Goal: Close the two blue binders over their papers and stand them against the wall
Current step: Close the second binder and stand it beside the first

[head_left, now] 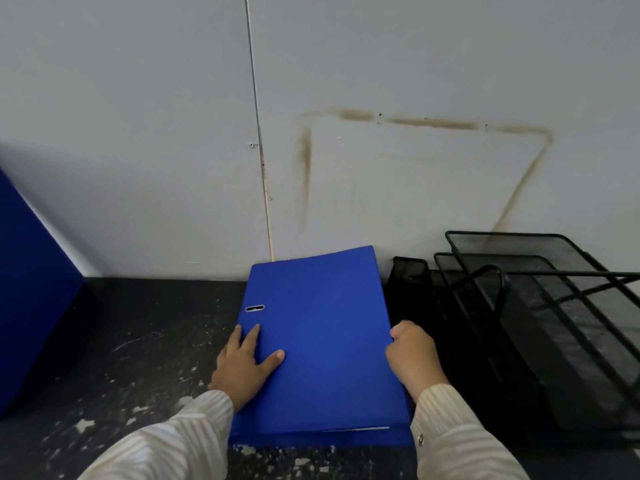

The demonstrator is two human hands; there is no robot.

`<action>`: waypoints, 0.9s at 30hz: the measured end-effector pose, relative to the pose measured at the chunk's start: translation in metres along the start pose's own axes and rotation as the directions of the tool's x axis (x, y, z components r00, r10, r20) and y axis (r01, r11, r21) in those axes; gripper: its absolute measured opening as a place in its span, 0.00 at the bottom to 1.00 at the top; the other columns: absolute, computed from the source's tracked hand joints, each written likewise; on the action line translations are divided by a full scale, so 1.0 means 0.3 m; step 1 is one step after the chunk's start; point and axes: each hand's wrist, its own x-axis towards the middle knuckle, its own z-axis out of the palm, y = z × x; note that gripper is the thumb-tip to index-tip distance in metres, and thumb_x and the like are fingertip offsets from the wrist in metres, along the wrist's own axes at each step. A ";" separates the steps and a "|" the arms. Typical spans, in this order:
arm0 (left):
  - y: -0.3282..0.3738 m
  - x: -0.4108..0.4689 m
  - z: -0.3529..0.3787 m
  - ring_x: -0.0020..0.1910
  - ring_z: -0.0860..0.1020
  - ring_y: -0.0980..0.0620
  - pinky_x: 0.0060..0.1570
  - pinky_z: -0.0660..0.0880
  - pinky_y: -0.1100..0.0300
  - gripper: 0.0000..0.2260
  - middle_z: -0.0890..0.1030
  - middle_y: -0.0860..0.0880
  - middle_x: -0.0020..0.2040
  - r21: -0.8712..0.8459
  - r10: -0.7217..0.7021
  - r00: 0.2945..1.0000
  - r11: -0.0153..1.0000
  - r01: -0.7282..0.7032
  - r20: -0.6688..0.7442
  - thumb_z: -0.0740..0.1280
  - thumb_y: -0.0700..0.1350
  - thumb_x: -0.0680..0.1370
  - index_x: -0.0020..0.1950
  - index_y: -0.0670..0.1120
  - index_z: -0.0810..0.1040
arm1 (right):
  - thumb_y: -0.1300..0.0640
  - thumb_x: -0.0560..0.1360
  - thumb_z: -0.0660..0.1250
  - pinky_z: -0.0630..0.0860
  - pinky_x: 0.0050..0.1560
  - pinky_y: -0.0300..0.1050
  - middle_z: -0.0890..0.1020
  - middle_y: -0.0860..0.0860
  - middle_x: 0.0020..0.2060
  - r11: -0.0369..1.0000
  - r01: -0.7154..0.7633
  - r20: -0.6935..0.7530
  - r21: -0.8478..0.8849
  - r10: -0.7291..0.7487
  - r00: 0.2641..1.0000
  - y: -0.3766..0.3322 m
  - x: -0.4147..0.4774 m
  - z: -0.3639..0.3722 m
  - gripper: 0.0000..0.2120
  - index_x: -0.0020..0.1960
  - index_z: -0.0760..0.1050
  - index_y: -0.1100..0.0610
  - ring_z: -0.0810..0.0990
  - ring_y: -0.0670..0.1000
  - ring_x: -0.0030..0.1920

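Note:
A blue binder (325, 341) lies closed and flat on the dark desk, its far edge close to the grey wall (173, 133). A thin white strip of paper shows at its near edge. My left hand (246, 362) rests flat on the cover near the spine side, fingers spread. My right hand (412, 358) curls around the binder's right edge, fingers hidden beneath or behind it. A large blue surface (31, 289) stands at the far left, leaning toward the wall; I cannot tell whether it is the second binder.
A black wire-mesh desk organiser (540, 323) with tilted trays stands right of the binder against the wall. The dark desk top (138, 341) is scuffed with pale chips. Brown stain lines mark the wall above the binder.

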 end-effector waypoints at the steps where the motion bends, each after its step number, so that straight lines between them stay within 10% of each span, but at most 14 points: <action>1: 0.003 -0.003 0.006 0.76 0.54 0.41 0.73 0.59 0.45 0.37 0.48 0.51 0.79 0.055 0.004 1.000 0.998 -0.003 -0.005 0.62 0.67 0.73 0.77 0.57 0.52 | 0.73 0.72 0.55 0.76 0.36 0.45 0.78 0.60 0.40 0.999 -0.025 0.018 -0.031 0.026 1.000 0.024 0.011 0.017 0.11 0.52 0.72 0.70 0.77 0.55 0.37; 9: 0.027 -0.030 0.055 0.78 0.46 0.42 0.73 0.60 0.46 0.39 0.40 0.51 0.80 0.377 0.058 0.998 0.925 -0.058 0.011 0.56 0.68 0.75 0.78 0.54 0.44 | 0.62 0.76 0.60 0.75 0.56 0.44 0.72 0.58 0.65 0.941 -0.104 0.120 -0.324 0.150 0.981 0.170 0.066 0.169 0.16 0.64 0.69 0.62 0.76 0.56 0.59; 14: 0.025 -0.026 0.062 0.78 0.47 0.41 0.74 0.58 0.47 0.40 0.41 0.51 0.80 0.380 0.066 0.997 0.922 -0.073 0.031 0.58 0.67 0.74 0.79 0.53 0.45 | 0.54 0.79 0.59 0.54 0.75 0.49 0.47 0.54 0.78 0.892 0.096 0.254 -0.442 0.021 0.967 0.159 0.077 0.277 0.28 0.76 0.54 0.59 0.48 0.56 0.77; 20: 0.000 0.079 0.017 0.71 0.65 0.43 0.70 0.66 0.49 0.31 0.59 0.46 0.76 -0.083 -0.036 0.994 0.996 0.027 -0.104 0.64 0.53 0.77 0.77 0.49 0.56 | 0.52 0.81 0.54 0.46 0.77 0.49 0.46 0.53 0.78 0.859 0.335 0.390 -0.388 -0.176 0.904 0.053 0.096 0.440 0.27 0.77 0.51 0.57 0.43 0.55 0.78; 24: 0.005 0.205 -0.036 0.51 0.81 0.48 0.55 0.78 0.49 0.07 0.80 0.49 0.56 -0.433 -0.116 0.993 0.896 0.098 -0.017 0.60 0.50 0.80 0.55 0.55 0.74 | 0.55 0.82 0.53 0.45 0.77 0.47 0.48 0.52 0.78 0.843 0.438 0.432 -0.312 -0.285 0.856 -0.049 0.116 0.527 0.25 0.77 0.52 0.57 0.44 0.52 0.78; 27: 0.042 0.279 -0.075 0.50 0.81 0.47 0.53 0.79 0.51 0.10 0.81 0.47 0.54 -0.582 -0.168 0.986 0.801 0.138 0.002 0.60 0.45 0.81 0.60 0.48 0.76 | 0.57 0.82 0.52 0.45 0.77 0.45 0.48 0.51 0.78 0.822 0.486 0.458 -0.296 -0.324 0.827 -0.108 0.145 0.565 0.25 0.77 0.51 0.57 0.44 0.51 0.78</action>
